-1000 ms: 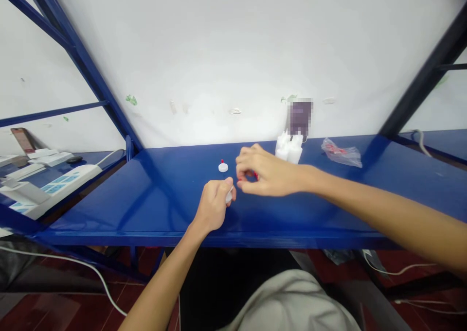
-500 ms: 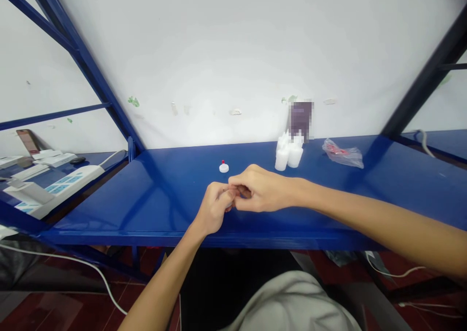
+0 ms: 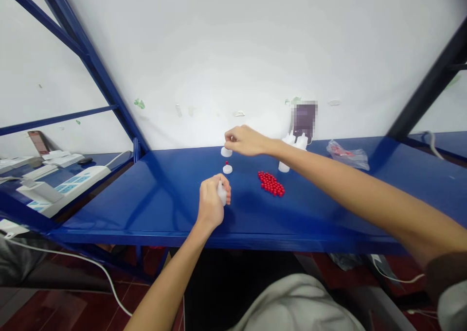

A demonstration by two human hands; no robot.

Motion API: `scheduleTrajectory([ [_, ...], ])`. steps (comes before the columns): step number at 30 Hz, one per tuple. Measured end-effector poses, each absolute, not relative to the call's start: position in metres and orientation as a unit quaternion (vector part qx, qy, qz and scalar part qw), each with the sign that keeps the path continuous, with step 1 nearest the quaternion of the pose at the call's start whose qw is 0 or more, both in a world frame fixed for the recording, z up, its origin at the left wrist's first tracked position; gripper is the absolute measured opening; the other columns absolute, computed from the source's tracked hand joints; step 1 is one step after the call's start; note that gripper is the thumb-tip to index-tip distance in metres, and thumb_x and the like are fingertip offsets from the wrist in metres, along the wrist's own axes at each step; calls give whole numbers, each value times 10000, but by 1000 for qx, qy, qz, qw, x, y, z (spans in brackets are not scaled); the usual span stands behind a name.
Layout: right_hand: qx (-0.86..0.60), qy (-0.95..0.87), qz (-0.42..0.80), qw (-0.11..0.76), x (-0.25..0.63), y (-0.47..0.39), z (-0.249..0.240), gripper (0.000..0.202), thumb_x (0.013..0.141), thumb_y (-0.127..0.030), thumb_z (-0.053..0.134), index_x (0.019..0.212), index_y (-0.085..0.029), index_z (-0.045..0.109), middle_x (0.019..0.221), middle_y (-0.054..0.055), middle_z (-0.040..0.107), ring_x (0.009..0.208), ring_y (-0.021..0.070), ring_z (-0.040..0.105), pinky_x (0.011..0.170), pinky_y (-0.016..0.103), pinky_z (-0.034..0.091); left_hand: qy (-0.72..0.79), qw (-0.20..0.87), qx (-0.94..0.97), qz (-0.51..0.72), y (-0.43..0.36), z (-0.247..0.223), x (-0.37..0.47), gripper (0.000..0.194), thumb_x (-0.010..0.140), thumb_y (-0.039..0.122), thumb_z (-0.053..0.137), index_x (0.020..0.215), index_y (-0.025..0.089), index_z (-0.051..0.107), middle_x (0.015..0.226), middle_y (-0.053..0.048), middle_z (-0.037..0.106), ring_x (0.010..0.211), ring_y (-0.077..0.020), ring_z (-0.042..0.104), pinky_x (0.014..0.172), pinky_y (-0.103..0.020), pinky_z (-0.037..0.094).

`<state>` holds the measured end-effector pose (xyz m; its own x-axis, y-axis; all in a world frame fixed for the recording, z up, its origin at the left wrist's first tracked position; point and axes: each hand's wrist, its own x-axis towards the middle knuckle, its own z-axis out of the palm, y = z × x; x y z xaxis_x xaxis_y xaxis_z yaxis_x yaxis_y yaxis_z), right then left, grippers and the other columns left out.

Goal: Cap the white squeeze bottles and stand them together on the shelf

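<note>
My left hand (image 3: 212,202) is closed around a small white bottle (image 3: 222,193) above the blue table. Farther back, my right hand (image 3: 243,140) pinches a white cap (image 3: 226,151) from above. Just in front of that cap, another white cap with a red tip (image 3: 227,168) sits on the table. Several small red pieces (image 3: 271,183) lie in a patch to the right of my left hand. White bottles (image 3: 284,166) stand behind my right forearm, which partly covers them.
The blue table (image 3: 168,185) backs onto a white wall. A clear bag with red pieces (image 3: 348,156) lies at the right. At the left, a white power strip (image 3: 78,185) and a phone (image 3: 38,142) rest beyond the blue frame post.
My hands have come apart. The right hand moved back and left with a white cap, while the left hand kept the bottle. The red pieces, earlier hidden by my right arm, now show.
</note>
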<state>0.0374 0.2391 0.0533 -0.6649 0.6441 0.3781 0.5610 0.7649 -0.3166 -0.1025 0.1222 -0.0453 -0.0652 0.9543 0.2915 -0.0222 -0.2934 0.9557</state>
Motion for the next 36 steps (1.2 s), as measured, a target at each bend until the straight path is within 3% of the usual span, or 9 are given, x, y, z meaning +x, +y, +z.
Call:
scheduleTrajectory([
  [5, -366, -926, 51, 82, 19, 257, 35, 243, 849, -283, 506, 780, -116, 668, 727, 91, 647, 653, 148, 501, 607, 281, 320, 454, 381, 599, 539, 118, -49, -99, 373, 945, 420, 322, 703, 191, 488, 555, 28, 491, 403, -102, 469, 394, -218, 349],
  [11, -373, -924, 35, 76, 30, 257, 36, 334, 877, -342, 486, 897, -92, 706, 810, 130, 683, 682, 176, 537, 606, 295, 342, 477, 263, 670, 504, 114, -44, -101, 433, 973, 411, 390, 639, 171, 525, 550, 20, 507, 460, -96, 471, 491, -231, 355],
  [14, -355, -933, 19, 56, 50, 252, 38, 309, 854, -332, 516, 955, -107, 703, 801, 108, 677, 684, 177, 543, 617, 298, 359, 498, 216, 687, 483, 115, -42, -101, 478, 967, 490, 442, 630, 168, 544, 530, 25, 460, 509, -106, 436, 531, -240, 340],
  [20, -324, -939, 64, -100, 90, 213, 34, 182, 795, -295, 619, 895, -164, 697, 706, 35, 648, 619, 151, 543, 582, 277, 368, 485, 226, 688, 490, 115, -44, -99, 547, 999, 480, 364, 588, 166, 540, 569, -4, 522, 561, -126, 486, 574, -256, 360],
  [36, -353, -928, 94, -76, 100, 194, 24, 109, 818, -200, 569, 747, -181, 649, 655, 24, 636, 571, 148, 543, 540, 276, 355, 493, 225, 707, 454, 112, -45, -99, 585, 1004, 487, 346, 544, 169, 515, 498, 10, 455, 485, -112, 468, 520, -250, 343],
])
